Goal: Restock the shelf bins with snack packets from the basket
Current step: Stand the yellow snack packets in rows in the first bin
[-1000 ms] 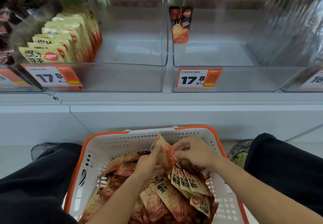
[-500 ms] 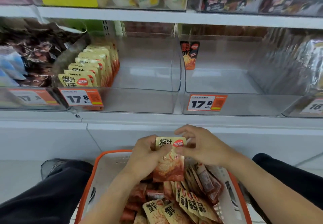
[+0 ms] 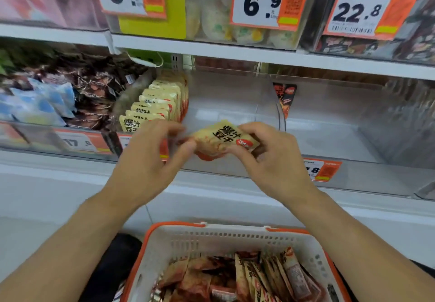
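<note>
Two hands grip one snack packet (image 3: pixel 222 140); long axis sideways.

We count two hands, left (image 3: pixel 150 160) and right (image 3: pixel 270 160), one raised packet (image 3: pixel 223 138), one basket (image 3: pixel 179 243), three readable upper price tags (image 3: pixel 259 2), and about seven yellow packets (image 3: pixel 155 106) in one bin.

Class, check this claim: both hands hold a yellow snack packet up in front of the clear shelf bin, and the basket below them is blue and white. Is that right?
Not quite. The head view shows the basket has an orange rim, not blue. The rest stands: the left hand and right hand hold the yellow snack packet before the clear shelf bin.
</note>
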`<move>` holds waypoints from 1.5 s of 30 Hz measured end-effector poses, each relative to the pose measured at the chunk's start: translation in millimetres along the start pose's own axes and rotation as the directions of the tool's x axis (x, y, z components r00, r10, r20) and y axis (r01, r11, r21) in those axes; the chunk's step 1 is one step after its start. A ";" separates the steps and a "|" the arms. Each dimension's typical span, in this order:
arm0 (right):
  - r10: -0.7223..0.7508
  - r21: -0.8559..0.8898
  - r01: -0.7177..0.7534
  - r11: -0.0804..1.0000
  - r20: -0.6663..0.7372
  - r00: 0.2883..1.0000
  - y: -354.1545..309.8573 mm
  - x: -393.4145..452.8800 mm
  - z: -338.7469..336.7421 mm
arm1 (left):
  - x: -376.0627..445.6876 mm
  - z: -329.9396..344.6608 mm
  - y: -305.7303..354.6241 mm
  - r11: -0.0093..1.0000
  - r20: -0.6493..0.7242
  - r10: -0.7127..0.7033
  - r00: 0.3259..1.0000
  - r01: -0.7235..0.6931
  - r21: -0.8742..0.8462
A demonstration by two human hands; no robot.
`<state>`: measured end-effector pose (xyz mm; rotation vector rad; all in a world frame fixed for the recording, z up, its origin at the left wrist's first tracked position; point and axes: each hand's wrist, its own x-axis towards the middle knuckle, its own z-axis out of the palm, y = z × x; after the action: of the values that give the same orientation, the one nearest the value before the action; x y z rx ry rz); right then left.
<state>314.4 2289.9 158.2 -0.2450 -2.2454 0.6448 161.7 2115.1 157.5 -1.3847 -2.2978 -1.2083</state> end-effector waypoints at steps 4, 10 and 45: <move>-0.021 0.137 0.048 0.989 -0.192 0.981 -24.5 40.1 26.8 | 14.7 -27.5 -47.8 0.956 -0.303 -0.165 0.939 0.228 0.185; -0.078 0.061 0.077 0.995 0.020 0.997 -40.8 93.2 83.4 | 11.2 -26.7 -86.9 0.939 -0.190 -0.270 0.944 0.302 0.166; -0.030 -0.225 0.141 0.964 0.435 0.900 -54.2 135.6 140.4 | 17.2 -16.6 -83.3 0.968 -0.258 -0.125 0.958 0.175 0.182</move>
<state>120.6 2240.9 191.6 -0.1340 -2.7520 0.3883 81.2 2095.2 132.3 -0.9485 -2.3073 -1.0793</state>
